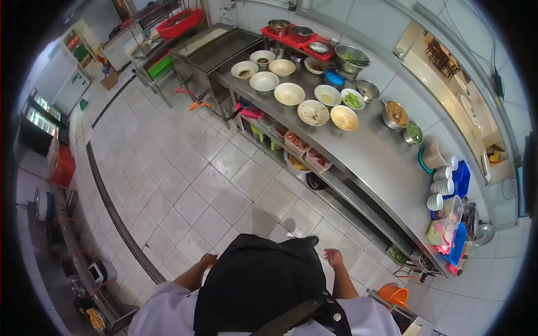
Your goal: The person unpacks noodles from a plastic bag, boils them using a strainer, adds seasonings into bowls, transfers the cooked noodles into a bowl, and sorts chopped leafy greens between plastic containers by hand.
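My left hand (209, 260) hangs at the left side of my black apron (258, 285). Its fingers look loosely curled, and I make out nothing in them. On the apron's other side, my right hand (334, 257) is held low over the tiled floor with its fingers bent in and nothing visible in the grasp. Neither hand touches the steel counter (375, 151). Along that counter stand several pale bowls, among them a bowl with dark specks (313, 112) and a bowl of green vegetables (352, 99).
Metal bowls with brown food (395, 114) and chopped greens (413, 133) sit by the wall. Stacked white cups (443, 186) stand near blue trays (460, 179). Food tubs (317, 159) fill the lower shelf. An orange bucket (393, 294) is at right; a drain channel (117, 224) crosses the floor.
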The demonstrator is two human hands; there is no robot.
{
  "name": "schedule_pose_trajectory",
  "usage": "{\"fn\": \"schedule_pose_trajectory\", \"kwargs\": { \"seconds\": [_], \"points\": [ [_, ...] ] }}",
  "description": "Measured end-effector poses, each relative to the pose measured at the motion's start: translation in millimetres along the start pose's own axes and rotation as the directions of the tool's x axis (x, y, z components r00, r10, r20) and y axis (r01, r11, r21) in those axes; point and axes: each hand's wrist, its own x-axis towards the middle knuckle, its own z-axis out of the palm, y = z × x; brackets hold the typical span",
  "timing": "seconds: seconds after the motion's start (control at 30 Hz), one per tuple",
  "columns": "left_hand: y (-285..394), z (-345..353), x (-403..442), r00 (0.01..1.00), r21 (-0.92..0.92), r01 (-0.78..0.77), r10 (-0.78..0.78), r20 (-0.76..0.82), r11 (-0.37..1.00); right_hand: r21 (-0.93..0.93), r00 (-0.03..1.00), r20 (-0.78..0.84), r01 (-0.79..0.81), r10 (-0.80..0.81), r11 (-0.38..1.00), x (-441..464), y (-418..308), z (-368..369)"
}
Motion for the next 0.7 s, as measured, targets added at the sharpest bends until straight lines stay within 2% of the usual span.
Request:
{"fn": "schedule_pose_trajectory", "kwargs": {
  "seconds": [0.03,0.13,0.17,0.27,0.33,0.37,0.47,0.5,0.57,0.63,0.7],
  "points": [
    [-7.9,6.0,-21.6,0.997,-0.115,0.072,-0.069,0.030,0.991,0.051,0.999,0.029,-0.015,0.014,0.999,3.3,-7.7,18.1],
    [-43.1,36.3,-47.2,0.989,-0.400,0.146,-0.140,0.044,0.905,-0.220,0.979,0.202,0.037,0.008,0.975,8.5,-47.6,49.8],
    [-49.5,38.3,-49.6,0.987,-0.470,0.155,-0.153,0.041,0.869,-0.524,0.981,0.188,0.052,0.056,0.850,-0.9,-83.0,58.8],
    [-58.8,32.6,-49.9,0.984,-0.632,0.148,-0.174,0.020,0.761,-0.715,0.974,0.224,0.137,0.039,0.686,16.8,-117.3,83.4],
    [-60.5,19.8,-41.4,0.982,-0.720,0.124,-0.187,-0.008,0.683,-0.701,0.975,0.212,0.106,0.064,0.705,41.1,-127.7,92.9],
    [-60.2,10.6,-34.9,0.982,-0.757,0.107,-0.189,-0.023,0.645,-0.646,0.934,0.316,0.340,-0.167,0.683,50.8,-126.5,94.9],
    [-55.5,-26.4,-15.2,0.976,-0.839,0.061,-0.207,-0.062,0.540,-0.433,0.989,0.147,0.047,0.019,0.900,84.0,-162.7,118.9],
    [-54.7,-41.7,-8.1,0.974,-0.857,0.044,-0.211,-0.077,0.514,-0.504,0.988,0.076,0.152,-0.132,0.850,91.0,-184.6,128.1],
    [-52.2,-73.0,9.4,0.971,-0.885,0.019,-0.218,-0.094,0.465,-0.649,0.897,-0.025,0.321,-0.441,0.689,103.3,-240.7,138.7],
    [-51.0,-108.1,25.5,0.968,-0.900,-0.005,-0.224,-0.114,0.437,-0.641,0.801,-0.162,0.358,-0.576,0.679,125.7,-302.0,141.4],
    [-49.5,-145.6,40.7,0.966,-0.906,-0.021,-0.226,-0.128,0.423,-0.734,0.635,-0.277,0.345,-0.722,0.585,137.4,-370.0,139.5]
  ]
}}
